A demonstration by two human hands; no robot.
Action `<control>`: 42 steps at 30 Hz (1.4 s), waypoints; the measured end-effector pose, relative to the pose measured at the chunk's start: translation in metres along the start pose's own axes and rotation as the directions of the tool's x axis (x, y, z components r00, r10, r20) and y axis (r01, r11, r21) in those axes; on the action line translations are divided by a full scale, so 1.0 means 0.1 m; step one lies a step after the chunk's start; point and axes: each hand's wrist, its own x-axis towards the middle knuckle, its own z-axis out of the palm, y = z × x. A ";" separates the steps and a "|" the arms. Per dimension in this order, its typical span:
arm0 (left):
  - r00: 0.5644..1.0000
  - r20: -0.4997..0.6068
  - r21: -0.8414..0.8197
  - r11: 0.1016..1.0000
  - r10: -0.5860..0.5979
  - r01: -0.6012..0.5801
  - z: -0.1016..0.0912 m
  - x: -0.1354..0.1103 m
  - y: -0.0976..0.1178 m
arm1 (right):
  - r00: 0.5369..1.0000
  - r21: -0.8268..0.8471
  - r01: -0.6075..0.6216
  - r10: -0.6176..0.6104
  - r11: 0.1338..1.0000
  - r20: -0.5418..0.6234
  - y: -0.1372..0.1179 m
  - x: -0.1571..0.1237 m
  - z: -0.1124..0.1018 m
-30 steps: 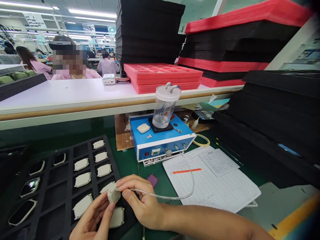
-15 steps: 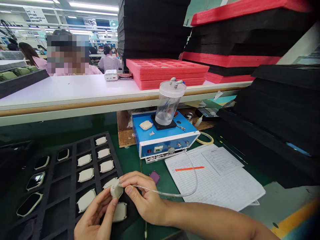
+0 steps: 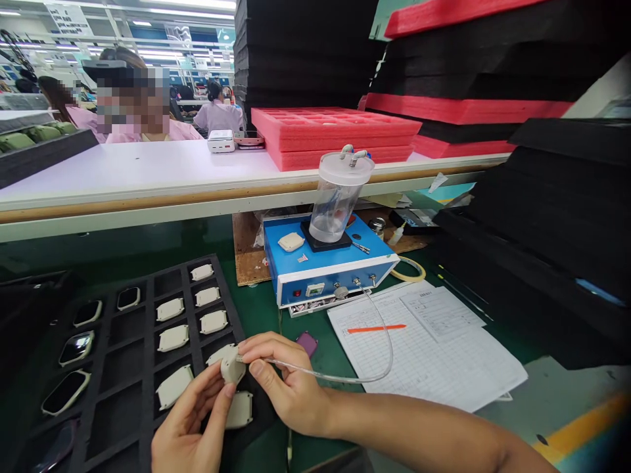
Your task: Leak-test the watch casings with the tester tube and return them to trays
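My left hand (image 3: 197, 407) pinches a cream watch case (image 3: 231, 365) by its edges, tilted up over the black foam tray (image 3: 116, 384). From the right, my right hand (image 3: 290, 387) grips the end of a clear tube (image 3: 340, 379) and holds its tip against the side of the case; the exact contact is hidden by my fingers. The tube loops back to the front of a blue machine (image 3: 315, 272), on which a clear cylinder (image 3: 335, 203) stands. More cream cases (image 3: 173, 338) and several watches with dark screens (image 3: 66, 392) lie in the tray's compartments.
Papers with an orange strip (image 3: 377, 328) lie right of the machine, beside a tape roll (image 3: 410, 269). A purple case (image 3: 307, 343) rests behind my right hand. Red foam trays (image 3: 340, 138) sit on the shelf (image 3: 148, 171). Black foam stacks rise at the right. Co-workers sit beyond.
The whole view has shifted slightly, with the scene a little further right and up. Both hands keep the same grip on the watch case and the tube.
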 end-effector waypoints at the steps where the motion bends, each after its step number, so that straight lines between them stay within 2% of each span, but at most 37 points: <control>1: 1.000 0.003 0.002 1.000 0.001 -0.001 0.00 0.00 0.00 | 1.000 -0.002 -0.001 0.001 1.000 0.002 0.00 0.00 0.00; 13: 1.000 -0.003 0.018 1.000 0.012 -0.012 -0.02 0.00 -0.04 | 1.000 0.019 -0.001 0.001 1.000 -0.002 0.00 0.00 0.00; 23: 0.990 0.058 0.029 0.991 0.129 -0.130 -0.05 -0.02 -0.11 | 1.000 0.001 -0.017 0.017 1.000 0.022 -0.02 -0.05 -0.01; 34: 0.987 0.113 0.080 0.989 0.118 -0.128 -0.08 -0.09 -0.13 | 0.997 -0.001 -0.069 0.069 0.998 0.046 0.00 -0.13 -0.02; 42: 0.992 0.073 0.058 0.993 0.102 -0.106 -0.07 -0.04 -0.10 | 0.999 -0.025 -0.027 0.028 0.999 0.030 -0.02 -0.05 -0.01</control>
